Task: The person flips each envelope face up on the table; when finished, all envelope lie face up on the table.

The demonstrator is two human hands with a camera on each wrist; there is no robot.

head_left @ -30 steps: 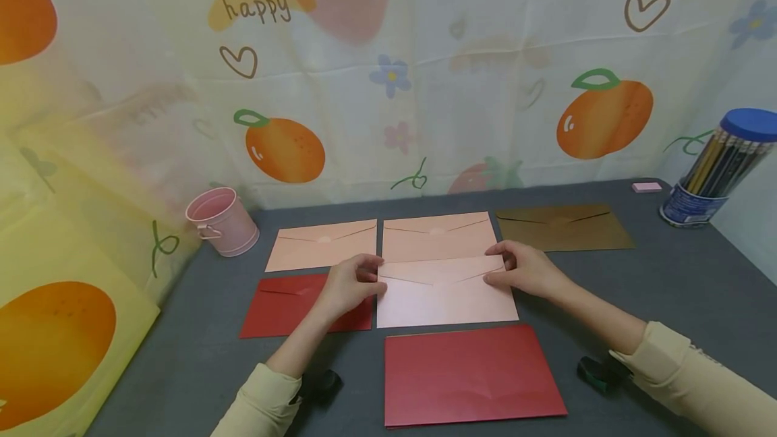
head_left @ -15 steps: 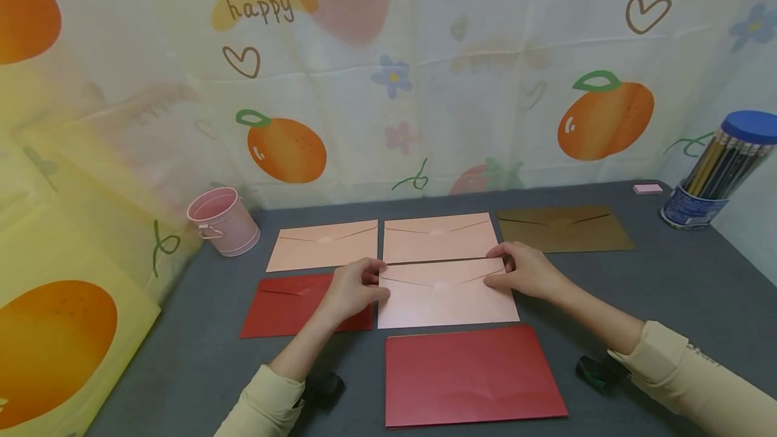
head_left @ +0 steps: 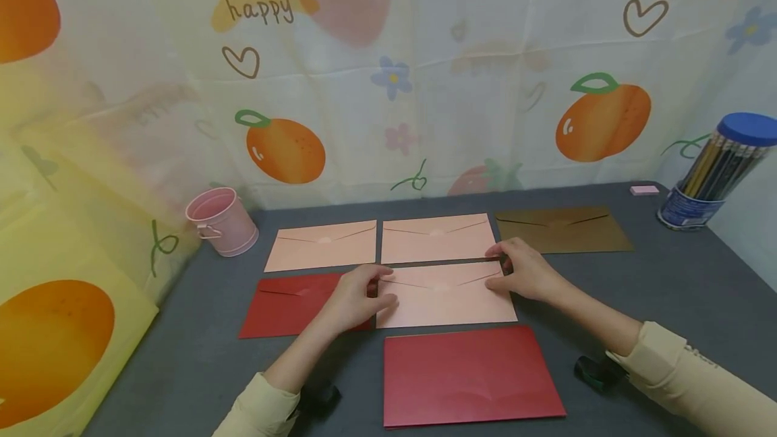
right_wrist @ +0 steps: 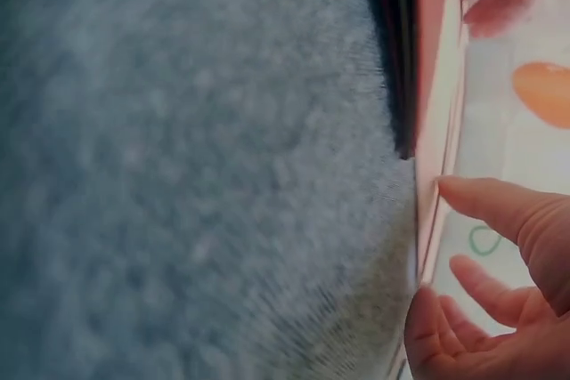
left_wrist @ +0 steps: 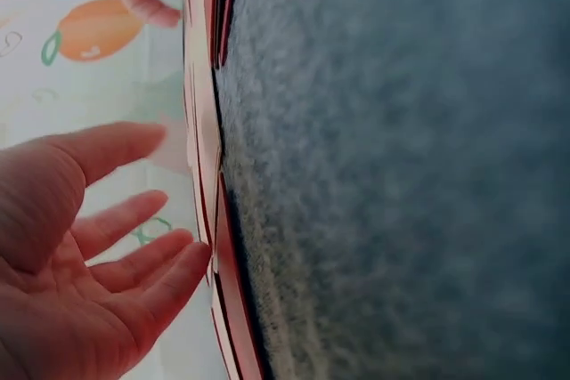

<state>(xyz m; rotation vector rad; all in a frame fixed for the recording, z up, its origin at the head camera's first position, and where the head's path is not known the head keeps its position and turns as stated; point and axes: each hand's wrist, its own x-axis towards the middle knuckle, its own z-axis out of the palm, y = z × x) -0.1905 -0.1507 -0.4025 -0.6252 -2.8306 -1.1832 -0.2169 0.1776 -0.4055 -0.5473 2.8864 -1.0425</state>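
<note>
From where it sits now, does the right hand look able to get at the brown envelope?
Probably yes. The right hand rests on the pink envelope's right edge, and the brown envelope lies flat just beyond it with only bare grey table between.

The head camera looks forward and down from above the grey table (head_left: 668, 288), seeing the whole layout. Both wrist cameras sit very low and close, looking along the tabletop. All three views share the pink envelope (head_left: 446, 295) edge.
</note>
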